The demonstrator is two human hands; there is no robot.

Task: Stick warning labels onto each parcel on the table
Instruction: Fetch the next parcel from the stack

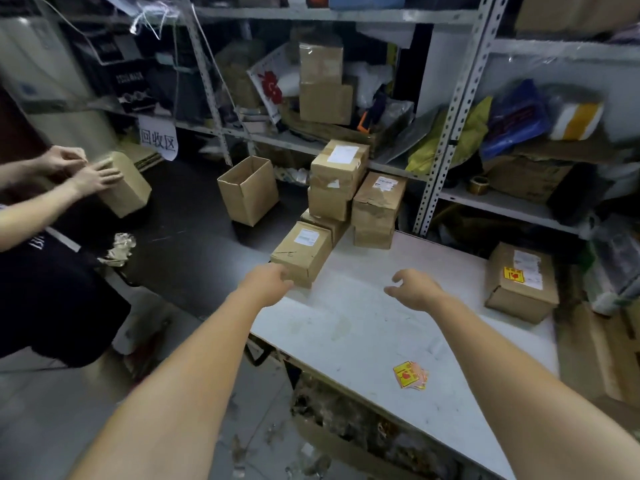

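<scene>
Other person [52, 292]: far left of the left grip, off the desk; both hands on a box [126, 185], apparently a separate job.
Carton [247, 190]: open-topped, on the floor, beyond and left of the left grip; no part in this reach.
Left grip [268, 280]: stretched forward, against the near face of the parcel; fingers hidden by the back of the hand, so cannot tell whether curled round the corner or lying flat. Probably there to draw the parcel in.
Parcel [301, 252]: touching the left grip, just beyond it, at the desk's left edge; white slip on top, no warning label visible. Likely chosen as the nearest one not yet labelled.
Stack [341, 178]: beyond the parcel, farther from both grips; piled at the desk's far end, white slips only, likely next in turn.
Desk [346, 327]: white top under both grips.
Right grip [415, 289]: fingers apart and loosely bent, holding nothing, hovering right of the parcel without touching; seemingly poised to take its other side.
Labels [410, 375]: small yellow-red pile, flat on the desk, nearer the body than the right grip, well apart; handy once the parcel is drawn in.
Labelled parcel [521, 299]: far right of the right grip, by the desk's right edge; yellow sticker [514, 274] beside its white slip, set aside apparently as done.
</scene>
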